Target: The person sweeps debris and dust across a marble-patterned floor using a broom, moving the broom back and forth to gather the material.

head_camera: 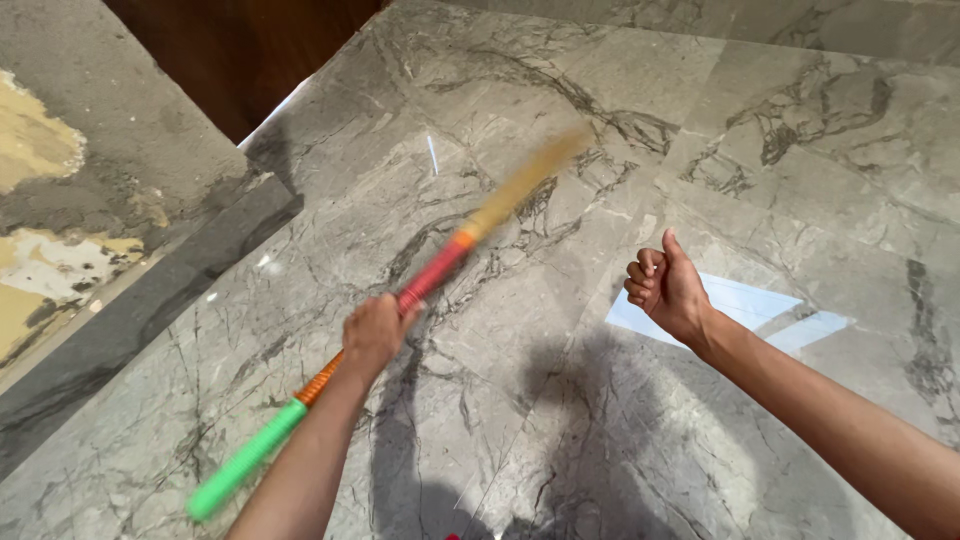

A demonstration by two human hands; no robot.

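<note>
My left hand (pixel 374 333) grips a broom (pixel 435 268) by its handle, which is banded green, orange and red. The handle runs from lower left to upper right, and the straw-coloured bristle end is blurred over the grey marble floor (pixel 700 150). The green end of the handle sticks out below my forearm. My right hand (pixel 664 287) is held up apart from the broom, fingers curled into a fist with the thumb raised, holding nothing.
A wall with peeling grey and yellow paint (pixel 60 200) and a dark skirting strip (pixel 130 320) runs along the left. A dark wooden door or panel (pixel 240 50) stands at the top left. A bright patch of light (pixel 740 305) lies on the floor behind my right hand.
</note>
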